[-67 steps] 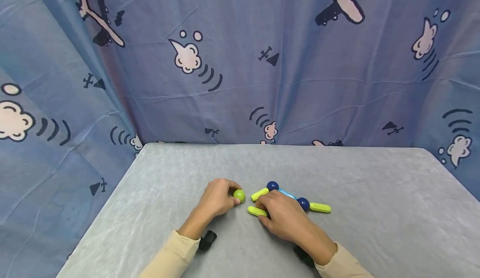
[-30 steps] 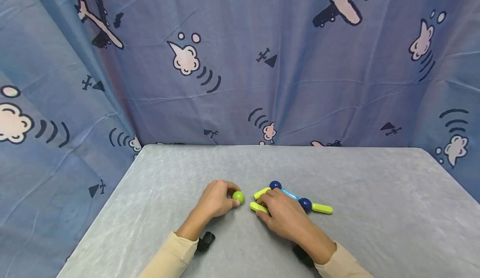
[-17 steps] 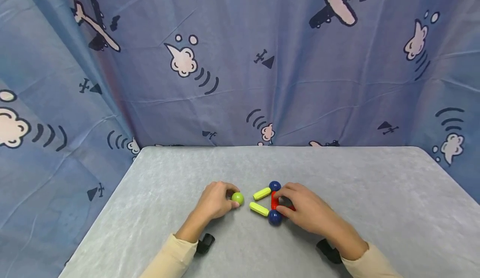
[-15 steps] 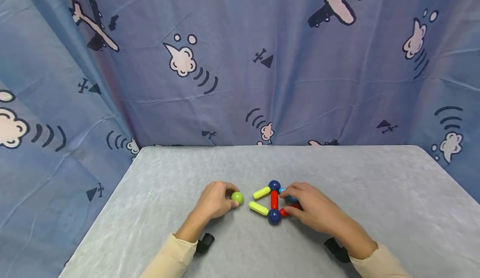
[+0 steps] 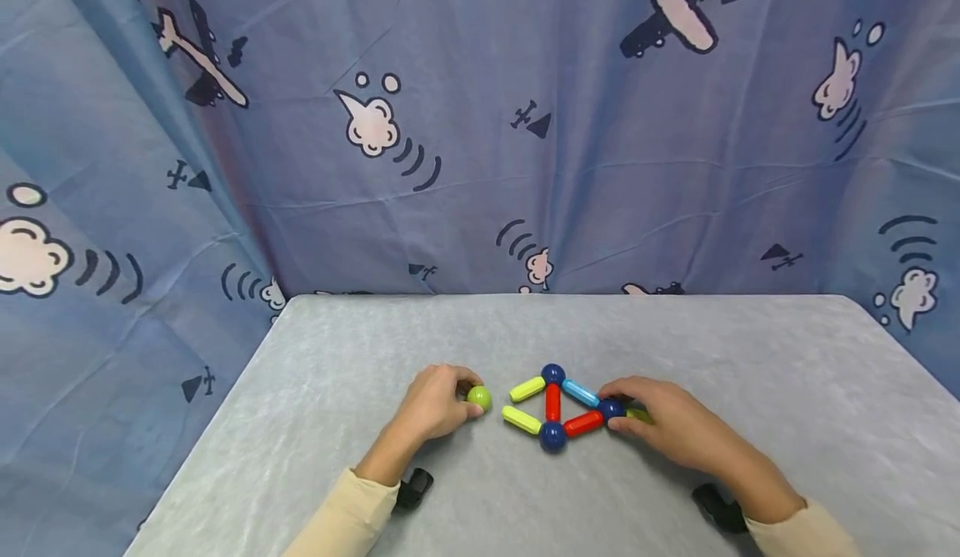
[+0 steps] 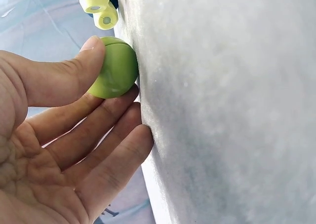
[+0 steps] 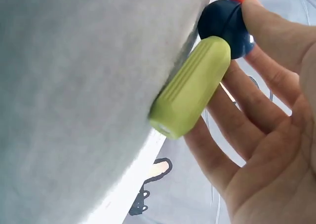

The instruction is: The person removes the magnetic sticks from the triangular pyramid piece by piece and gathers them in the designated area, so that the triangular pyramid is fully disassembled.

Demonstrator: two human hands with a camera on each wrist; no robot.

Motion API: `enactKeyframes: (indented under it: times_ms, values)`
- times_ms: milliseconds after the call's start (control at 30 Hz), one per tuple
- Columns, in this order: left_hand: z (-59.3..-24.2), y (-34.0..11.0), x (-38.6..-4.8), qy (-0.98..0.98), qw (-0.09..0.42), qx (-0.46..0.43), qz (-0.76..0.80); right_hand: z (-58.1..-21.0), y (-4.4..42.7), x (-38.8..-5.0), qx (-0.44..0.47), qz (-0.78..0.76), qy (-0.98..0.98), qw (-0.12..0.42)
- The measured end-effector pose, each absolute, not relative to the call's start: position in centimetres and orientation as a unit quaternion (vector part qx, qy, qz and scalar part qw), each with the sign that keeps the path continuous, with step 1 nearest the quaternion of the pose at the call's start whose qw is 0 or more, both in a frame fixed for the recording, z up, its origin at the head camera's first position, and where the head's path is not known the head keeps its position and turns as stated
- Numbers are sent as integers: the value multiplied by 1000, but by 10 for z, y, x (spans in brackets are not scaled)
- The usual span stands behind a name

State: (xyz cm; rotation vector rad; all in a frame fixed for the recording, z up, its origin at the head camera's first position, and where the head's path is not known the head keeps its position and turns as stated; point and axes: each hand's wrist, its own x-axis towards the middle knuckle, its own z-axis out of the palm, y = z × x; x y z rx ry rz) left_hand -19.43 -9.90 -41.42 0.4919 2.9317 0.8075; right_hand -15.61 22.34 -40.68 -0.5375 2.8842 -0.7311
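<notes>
Right hand [image 5: 675,424]: now pinching rightmost navy ball [image 5: 612,409], no longer touching red crossbar [image 5: 552,403] | Triangle [image 5: 583,424]: seemingly standing closed, partly hidden there | Left hand [image 5: 435,400]: pinching green ball [image 5: 480,398] near yellow rods [image 5: 521,419]

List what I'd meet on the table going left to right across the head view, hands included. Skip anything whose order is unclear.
Left hand → green ball → nearer yellow-green stick → red stick between two balls → light blue stick → rightmost dark blue ball → right hand.
</notes>
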Motion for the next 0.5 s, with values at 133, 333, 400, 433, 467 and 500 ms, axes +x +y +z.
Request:
enactKeyframes:
  times_ms: [133,333,400,433,467,500]
  values:
    - [-415,-99,-195,951,35,158,264,-407,221,-156,-171,-231,956,58]
    - [-412,-100,-202,945,67,153,282,-408,221,-155,-171,-217,959,56]
    - [-410,-101,-206,941,77,148,294,-408,221,-155,-172,-215,960,57]
    - [-408,-102,-208,940,80,145,298,-408,220,-155,-172,-215,960,58]
    - [-407,-103,-210,939,82,142,301,-408,220,-156,-171,-214,960,59]
    - [-405,-103,-213,939,84,137,304,-408,220,-156,-171,-214,960,59]
